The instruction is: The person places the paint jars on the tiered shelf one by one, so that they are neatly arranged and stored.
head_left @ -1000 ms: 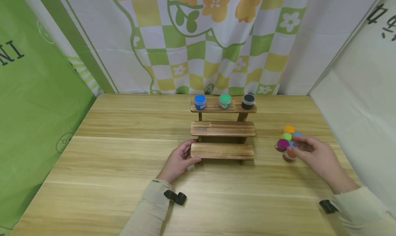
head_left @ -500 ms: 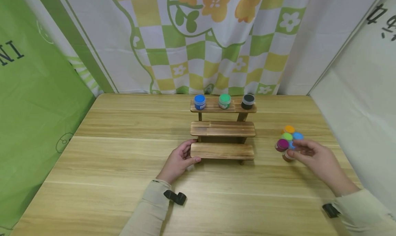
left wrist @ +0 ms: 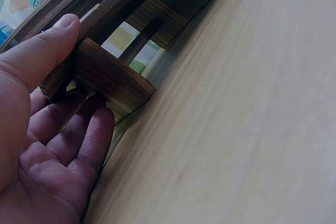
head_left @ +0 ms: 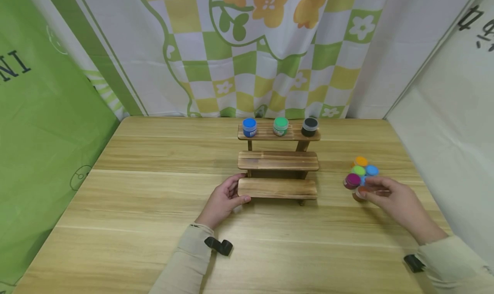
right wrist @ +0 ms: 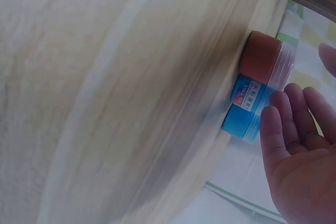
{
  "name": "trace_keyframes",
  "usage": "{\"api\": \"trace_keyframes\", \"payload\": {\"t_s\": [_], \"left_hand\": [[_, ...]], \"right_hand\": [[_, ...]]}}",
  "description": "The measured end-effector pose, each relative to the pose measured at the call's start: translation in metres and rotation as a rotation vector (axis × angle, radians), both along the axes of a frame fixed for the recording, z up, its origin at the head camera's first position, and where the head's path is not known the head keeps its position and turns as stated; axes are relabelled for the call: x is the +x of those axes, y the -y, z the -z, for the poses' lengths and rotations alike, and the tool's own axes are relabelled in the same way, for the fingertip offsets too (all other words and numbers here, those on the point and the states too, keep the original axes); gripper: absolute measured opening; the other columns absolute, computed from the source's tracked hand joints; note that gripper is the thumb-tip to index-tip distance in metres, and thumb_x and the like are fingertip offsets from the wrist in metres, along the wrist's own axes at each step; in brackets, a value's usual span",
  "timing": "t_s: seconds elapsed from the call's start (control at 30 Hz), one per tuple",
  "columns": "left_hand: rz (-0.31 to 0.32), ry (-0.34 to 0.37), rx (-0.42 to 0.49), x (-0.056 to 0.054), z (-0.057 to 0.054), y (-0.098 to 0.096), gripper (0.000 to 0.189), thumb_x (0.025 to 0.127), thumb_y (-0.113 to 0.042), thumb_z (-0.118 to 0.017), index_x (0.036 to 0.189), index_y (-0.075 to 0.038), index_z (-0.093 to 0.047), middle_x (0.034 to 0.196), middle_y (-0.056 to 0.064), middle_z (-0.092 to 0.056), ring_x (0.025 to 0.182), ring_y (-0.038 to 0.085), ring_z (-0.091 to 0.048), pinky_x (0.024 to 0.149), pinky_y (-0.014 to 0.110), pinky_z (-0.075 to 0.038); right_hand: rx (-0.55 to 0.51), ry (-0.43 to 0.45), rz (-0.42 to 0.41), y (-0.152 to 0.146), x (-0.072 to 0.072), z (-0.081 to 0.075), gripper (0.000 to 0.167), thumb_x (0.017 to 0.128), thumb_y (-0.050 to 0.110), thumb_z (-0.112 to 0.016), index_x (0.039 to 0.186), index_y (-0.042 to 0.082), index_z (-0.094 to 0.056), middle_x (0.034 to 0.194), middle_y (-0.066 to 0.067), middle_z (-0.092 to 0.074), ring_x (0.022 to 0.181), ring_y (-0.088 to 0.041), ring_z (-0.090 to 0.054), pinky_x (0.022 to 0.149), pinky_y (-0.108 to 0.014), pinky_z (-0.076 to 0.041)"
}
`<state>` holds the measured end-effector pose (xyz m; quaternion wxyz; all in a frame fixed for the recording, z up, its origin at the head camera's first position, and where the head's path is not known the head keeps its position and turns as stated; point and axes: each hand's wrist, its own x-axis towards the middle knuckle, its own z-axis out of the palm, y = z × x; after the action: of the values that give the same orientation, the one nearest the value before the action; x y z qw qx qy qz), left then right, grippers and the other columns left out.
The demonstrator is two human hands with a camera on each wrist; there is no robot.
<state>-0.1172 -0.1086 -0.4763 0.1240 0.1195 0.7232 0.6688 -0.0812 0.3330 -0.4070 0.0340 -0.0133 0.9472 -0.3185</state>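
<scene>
My left hand (head_left: 223,201) grips the left end of the lowest step of a three-step wooden shelf (head_left: 278,188), thumb on top and fingers at its side. In the left wrist view, the curled fingers (left wrist: 94,129) are at the shelf's side panel. My right hand (head_left: 397,204) hovers, loosely bent, over a brown paint jar (right wrist: 260,56) at the right of the table; its fingertips overlap the jar in the head view. Close by stand a purple jar (head_left: 352,181), a light green jar (head_left: 358,170), an orange jar (head_left: 360,161) and two light blue jars (right wrist: 241,122).
On the top step stand a blue jar (head_left: 249,127), a green jar (head_left: 280,126) and a black jar (head_left: 309,127). A checked curtain (head_left: 270,71) hangs behind the wooden table (head_left: 154,199). White fabric (head_left: 451,114) rises along the right side.
My right hand has shifted slightly down over the brown jar, uncovering a light blue lid behind it. The left hand and the shelf have stayed in place.
</scene>
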Motion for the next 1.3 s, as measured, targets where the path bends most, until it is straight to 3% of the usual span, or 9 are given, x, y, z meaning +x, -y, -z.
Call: {"api": "trace_keyframes", "payload": {"t_s": [0.17,0.37,0.7,1.03,1.3], "left_hand": [[0.002,0.007,-0.001,0.0004,-0.0011,-0.0003,0.069,0.087,-0.005,-0.077,0.148,-0.004,-0.044,0.15,0.015,-0.05,0.135,0.029,-0.05,0.109,0.032,-0.046],[-0.002,0.007,-0.006,0.0004,-0.0012,-0.0001,0.069,0.087,-0.006,-0.077,0.147,-0.004,-0.045,0.149,0.014,-0.05,0.135,0.027,-0.051,0.108,0.031,-0.046],[-0.009,0.004,-0.023,0.0008,-0.0018,0.0,0.068,0.087,-0.008,-0.078,0.147,-0.005,-0.045,0.149,0.012,-0.05,0.136,0.026,-0.049,0.11,0.031,-0.044],[-0.003,0.006,-0.016,0.001,-0.0014,0.0006,0.069,0.087,-0.007,-0.078,0.148,-0.005,-0.044,0.149,0.014,-0.05,0.135,0.028,-0.05,0.109,0.032,-0.045],[0.002,0.006,-0.007,0.0006,-0.001,0.0005,0.069,0.087,-0.007,-0.077,0.148,-0.004,-0.044,0.149,0.015,-0.051,0.134,0.029,-0.051,0.109,0.032,-0.046]], "right_hand": [[0.01,-0.014,-0.018,-0.0008,-0.0014,0.0042,0.05,0.094,0.033,-0.073,0.126,-0.004,-0.062,0.116,-0.024,-0.068,0.102,-0.042,-0.066,0.074,-0.024,-0.058],[0.032,-0.036,-0.031,-0.0021,-0.0029,0.0068,0.046,0.091,0.029,-0.077,0.122,-0.003,-0.065,0.108,-0.02,-0.071,0.098,-0.035,-0.066,0.071,-0.012,-0.049],[0.057,-0.04,-0.054,-0.0024,-0.0025,0.0076,0.046,0.088,0.023,-0.08,0.122,-0.004,-0.065,0.101,-0.015,-0.072,0.091,-0.023,-0.065,0.069,-0.014,-0.051],[0.054,0.016,-0.084,0.0001,-0.0002,0.0077,0.051,0.087,0.026,-0.081,0.124,-0.005,-0.064,0.104,-0.017,-0.072,0.094,-0.03,-0.068,0.073,-0.017,-0.053],[0.064,-0.011,-0.104,0.0022,0.0016,0.0102,0.045,0.087,0.023,-0.081,0.12,-0.004,-0.066,0.104,-0.017,-0.072,0.095,-0.033,-0.069,0.073,-0.019,-0.054]]}}
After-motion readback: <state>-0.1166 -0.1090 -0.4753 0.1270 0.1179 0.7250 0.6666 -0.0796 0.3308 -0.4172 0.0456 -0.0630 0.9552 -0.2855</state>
